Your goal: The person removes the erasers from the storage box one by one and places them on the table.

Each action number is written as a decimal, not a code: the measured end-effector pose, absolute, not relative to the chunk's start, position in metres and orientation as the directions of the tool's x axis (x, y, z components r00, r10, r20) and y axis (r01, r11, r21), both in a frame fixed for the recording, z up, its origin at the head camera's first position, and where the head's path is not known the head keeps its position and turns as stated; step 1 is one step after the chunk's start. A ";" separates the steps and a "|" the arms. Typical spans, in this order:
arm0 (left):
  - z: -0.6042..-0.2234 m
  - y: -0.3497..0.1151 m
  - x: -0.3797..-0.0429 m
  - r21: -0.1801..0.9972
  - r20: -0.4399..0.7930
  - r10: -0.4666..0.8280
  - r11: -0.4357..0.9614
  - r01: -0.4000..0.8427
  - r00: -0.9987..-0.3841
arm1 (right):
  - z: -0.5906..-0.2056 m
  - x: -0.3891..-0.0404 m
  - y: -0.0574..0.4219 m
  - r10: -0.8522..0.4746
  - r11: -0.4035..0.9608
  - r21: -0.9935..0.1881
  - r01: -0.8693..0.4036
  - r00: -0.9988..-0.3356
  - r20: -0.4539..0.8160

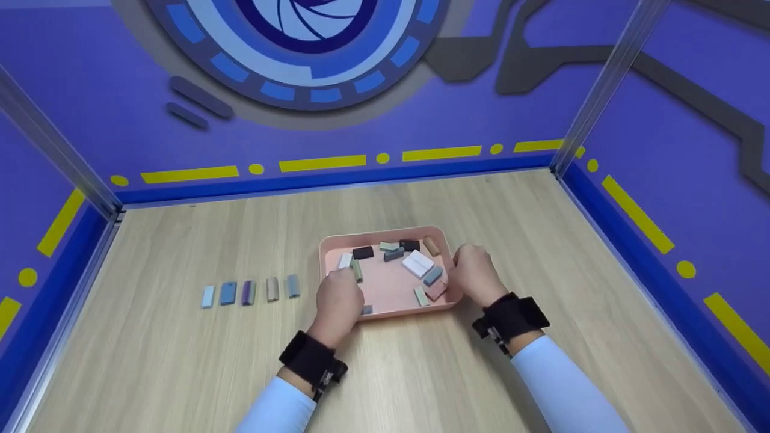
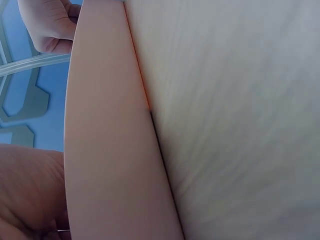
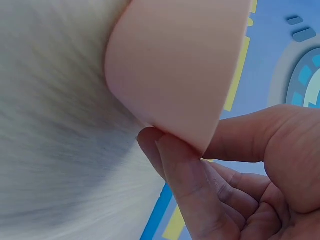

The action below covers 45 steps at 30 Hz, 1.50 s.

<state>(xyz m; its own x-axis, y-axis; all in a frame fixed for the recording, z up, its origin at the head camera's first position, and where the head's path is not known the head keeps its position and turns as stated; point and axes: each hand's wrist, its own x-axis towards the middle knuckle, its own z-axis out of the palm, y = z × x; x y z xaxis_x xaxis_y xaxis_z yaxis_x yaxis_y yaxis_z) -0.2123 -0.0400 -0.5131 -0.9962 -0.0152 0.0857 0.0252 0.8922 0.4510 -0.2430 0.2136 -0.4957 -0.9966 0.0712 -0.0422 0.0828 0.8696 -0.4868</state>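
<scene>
A shallow pink tray (image 1: 397, 313) holds several small eraser-like blocks, among them a white one (image 1: 417, 264) and a black one (image 1: 363, 252). My right hand (image 1: 478, 273) grips the tray's right side; in the right wrist view the thumb goes over the rim and the fingers (image 3: 187, 185) press the outer wall. My left hand (image 1: 340, 300) is over the tray's front left part, fingers curled down inside, beside a green block (image 1: 357, 270). In the left wrist view the tray wall (image 2: 110, 125) hides those fingertips, so I cannot tell what they hold.
Left of the tray, several small blocks stand in a row on the wooden table (image 1: 180, 361): light blue (image 1: 207, 297), blue (image 1: 228, 293), purple (image 1: 247, 293), beige (image 1: 272, 288) and grey-blue (image 1: 293, 286). Purple-blue panels (image 1: 337, 138) wall in the table's back and sides.
</scene>
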 end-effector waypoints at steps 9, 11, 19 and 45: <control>-0.482 -0.082 -0.206 0.594 0.116 -0.155 0.802 -0.057 -0.981 | -0.498 -0.243 0.213 0.071 0.866 -0.491 0.095 -0.995 -0.067; -0.476 -0.095 -0.205 0.611 0.116 -0.189 0.788 -0.080 -0.975 | -0.499 -0.243 0.213 0.077 0.866 -0.491 0.098 -0.995 -0.063; -0.485 -0.131 -0.194 0.613 0.103 -0.219 0.782 -0.111 -0.970 | -0.499 -0.245 0.217 0.062 0.878 -0.475 0.058 -0.998 -0.006; -0.505 -0.139 -0.187 0.487 -0.035 -0.199 0.852 -0.190 -0.979 | -0.500 -0.244 0.216 0.074 0.876 -0.477 0.069 -0.997 -0.010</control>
<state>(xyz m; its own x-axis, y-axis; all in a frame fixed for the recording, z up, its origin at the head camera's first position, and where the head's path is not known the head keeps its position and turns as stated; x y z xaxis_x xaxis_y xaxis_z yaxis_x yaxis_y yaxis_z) -0.1875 -0.1394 -0.5054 -0.9794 -0.1987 -0.0352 -0.1905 0.8525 0.4868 -0.2441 0.2157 -0.5003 -0.9972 0.0735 -0.0098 0.0692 0.8759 -0.4774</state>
